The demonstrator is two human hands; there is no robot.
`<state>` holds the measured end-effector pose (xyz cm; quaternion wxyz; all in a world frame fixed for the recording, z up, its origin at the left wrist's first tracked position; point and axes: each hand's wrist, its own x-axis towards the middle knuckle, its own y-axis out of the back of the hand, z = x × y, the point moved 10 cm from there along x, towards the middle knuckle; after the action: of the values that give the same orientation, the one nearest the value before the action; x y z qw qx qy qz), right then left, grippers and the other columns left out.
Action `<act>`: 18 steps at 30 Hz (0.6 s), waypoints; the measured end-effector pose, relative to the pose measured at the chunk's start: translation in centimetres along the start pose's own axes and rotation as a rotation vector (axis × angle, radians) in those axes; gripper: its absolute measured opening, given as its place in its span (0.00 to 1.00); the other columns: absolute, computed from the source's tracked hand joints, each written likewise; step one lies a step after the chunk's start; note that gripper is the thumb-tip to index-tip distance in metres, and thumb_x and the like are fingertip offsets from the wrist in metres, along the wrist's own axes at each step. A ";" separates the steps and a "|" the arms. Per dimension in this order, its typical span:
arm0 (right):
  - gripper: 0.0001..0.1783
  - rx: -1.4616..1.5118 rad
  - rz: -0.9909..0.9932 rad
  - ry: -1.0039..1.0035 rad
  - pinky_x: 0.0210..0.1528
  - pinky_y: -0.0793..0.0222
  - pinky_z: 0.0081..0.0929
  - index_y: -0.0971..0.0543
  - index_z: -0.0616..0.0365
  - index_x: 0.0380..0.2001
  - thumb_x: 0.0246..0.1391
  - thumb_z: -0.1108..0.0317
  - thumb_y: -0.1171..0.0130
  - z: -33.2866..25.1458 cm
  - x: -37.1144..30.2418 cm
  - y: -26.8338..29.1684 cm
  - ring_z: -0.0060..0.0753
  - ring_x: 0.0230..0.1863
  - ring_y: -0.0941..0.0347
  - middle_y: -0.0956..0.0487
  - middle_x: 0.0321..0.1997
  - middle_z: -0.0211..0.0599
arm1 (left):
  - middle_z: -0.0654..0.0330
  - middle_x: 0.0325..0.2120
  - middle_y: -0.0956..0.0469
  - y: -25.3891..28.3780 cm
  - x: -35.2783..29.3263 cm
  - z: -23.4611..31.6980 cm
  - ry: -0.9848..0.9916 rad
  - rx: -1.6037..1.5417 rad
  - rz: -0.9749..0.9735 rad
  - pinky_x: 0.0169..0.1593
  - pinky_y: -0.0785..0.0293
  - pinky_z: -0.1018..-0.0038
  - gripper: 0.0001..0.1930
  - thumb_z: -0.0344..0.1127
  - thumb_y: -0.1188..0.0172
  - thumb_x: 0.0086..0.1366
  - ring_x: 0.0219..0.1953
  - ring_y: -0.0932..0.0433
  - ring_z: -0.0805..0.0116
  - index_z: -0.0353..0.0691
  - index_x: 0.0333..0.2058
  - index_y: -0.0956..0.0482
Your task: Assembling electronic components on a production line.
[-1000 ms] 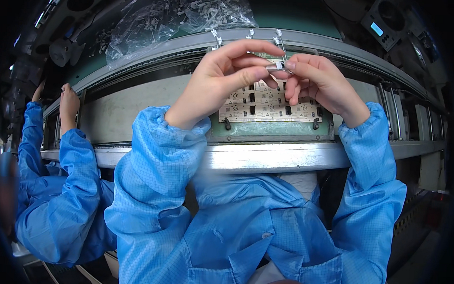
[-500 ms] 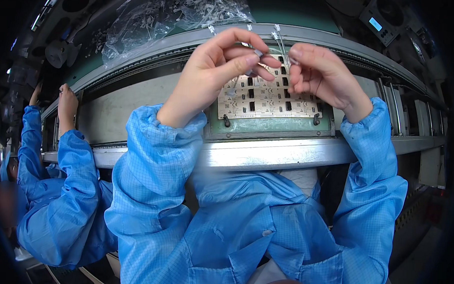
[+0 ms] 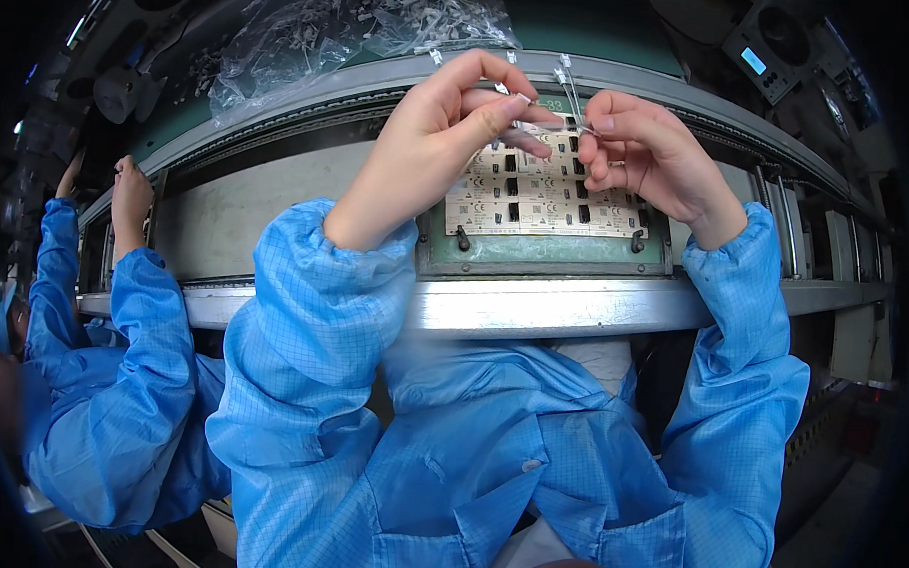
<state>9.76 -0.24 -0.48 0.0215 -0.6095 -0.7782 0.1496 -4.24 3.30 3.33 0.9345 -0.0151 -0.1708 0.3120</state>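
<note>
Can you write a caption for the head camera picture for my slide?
Left hand and right hand pinch small clear parts above a white circuit panel in a green tray.

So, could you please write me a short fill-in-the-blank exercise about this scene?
1. Both hands wear sleeves coloured ____.
2. The left hand and right hand pinch small parts above a panel of ____ boards.
3. The clear bag of parts lies ____ the belt.

Missing words: blue; circuit; beyond
</note>
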 end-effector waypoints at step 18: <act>0.17 -0.723 0.149 0.485 0.66 0.32 0.34 0.26 0.57 0.51 0.69 0.56 0.49 -7.2 -2.7 3.5 0.37 0.58 0.23 0.18 0.52 0.45 | 0.64 0.32 0.23 4.5 -0.1 1.0 -0.046 0.014 0.258 0.38 0.25 0.81 0.09 0.27 0.37 0.67 0.33 0.23 0.77 0.37 0.42 0.28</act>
<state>15.35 -0.54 5.91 -0.0220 -0.6499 -0.7068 -0.2784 -7.23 6.80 3.58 0.8825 -0.0231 -0.1868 0.4310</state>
